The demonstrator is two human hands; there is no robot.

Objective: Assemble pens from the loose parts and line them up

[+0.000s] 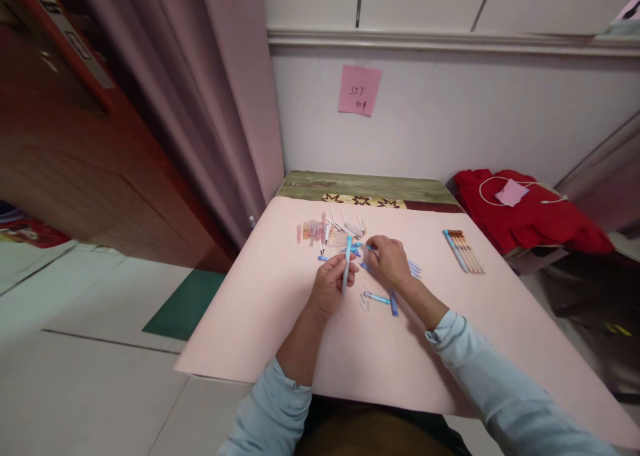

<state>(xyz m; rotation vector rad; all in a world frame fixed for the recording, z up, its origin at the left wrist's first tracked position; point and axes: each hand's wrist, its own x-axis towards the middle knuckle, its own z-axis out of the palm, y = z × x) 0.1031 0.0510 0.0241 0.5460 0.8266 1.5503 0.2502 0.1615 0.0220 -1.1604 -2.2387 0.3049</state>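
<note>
My left hand [333, 284] is closed around a light blue pen [347, 259], held nearly upright over the paper. Just right of it, my right hand [389, 259] is pinched at the small blue parts; what its fingertips hold, if anything, is too small to name. Blue pen parts [354, 249] lie between the two hands. Beneath and beyond my right wrist are several blue pens [415, 269]. Nearer me lie a blue clip-like piece [394, 304], a blue tube [377, 298] and some small clear bits [364, 304].
Clear and reddish tubes [314, 231] and thin white refills [342, 224] lie beyond my hands. A row of pens [463, 251] is at the right. Pink paper [240, 323] covers the table. Red cloth [535, 213] with a white cable lies past the right edge; a curtain [235, 89] hangs left.
</note>
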